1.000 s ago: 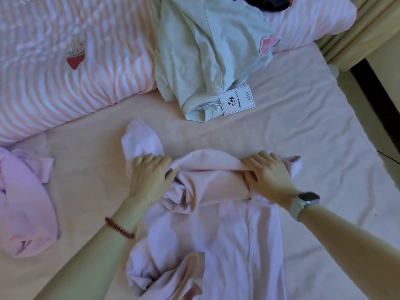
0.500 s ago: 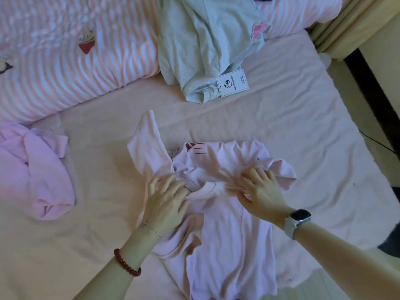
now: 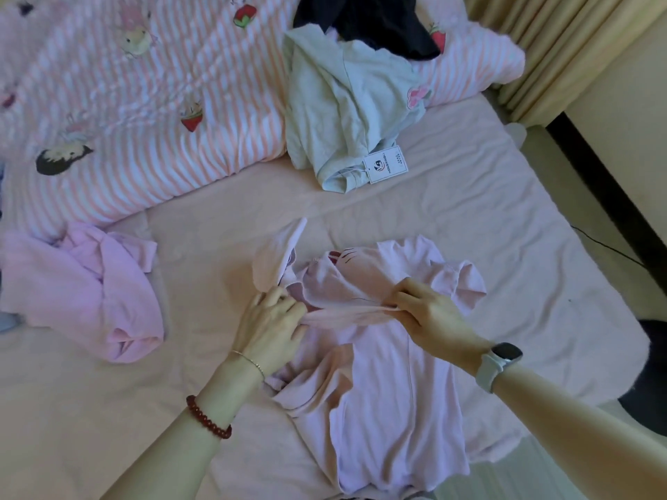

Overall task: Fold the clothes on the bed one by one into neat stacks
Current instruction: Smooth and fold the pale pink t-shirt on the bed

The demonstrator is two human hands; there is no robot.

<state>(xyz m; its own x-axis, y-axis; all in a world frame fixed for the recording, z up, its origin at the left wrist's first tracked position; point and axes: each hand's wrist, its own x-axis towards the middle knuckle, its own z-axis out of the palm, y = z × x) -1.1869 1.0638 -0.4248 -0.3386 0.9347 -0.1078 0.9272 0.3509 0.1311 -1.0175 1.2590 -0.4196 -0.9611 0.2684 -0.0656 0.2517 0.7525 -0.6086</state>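
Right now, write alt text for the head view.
Both hands, left hand and right hand, pinch a fold of a pale pink shirt spread on the bed. A crumpled pink garment lies left, a tagged grey one beyond.

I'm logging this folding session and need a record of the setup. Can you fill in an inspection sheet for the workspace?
Surface: pink bed sheet, wrinkled.
Job's things: pale pink shirt being folded; crumpled pink garment; grey tagged garment; dark garment.
Clutter: striped quilt.
Grippers: left hand and right hand both pinch the shirt's fold.
Cables: thin black cable on floor.
Surroundings: curtain.
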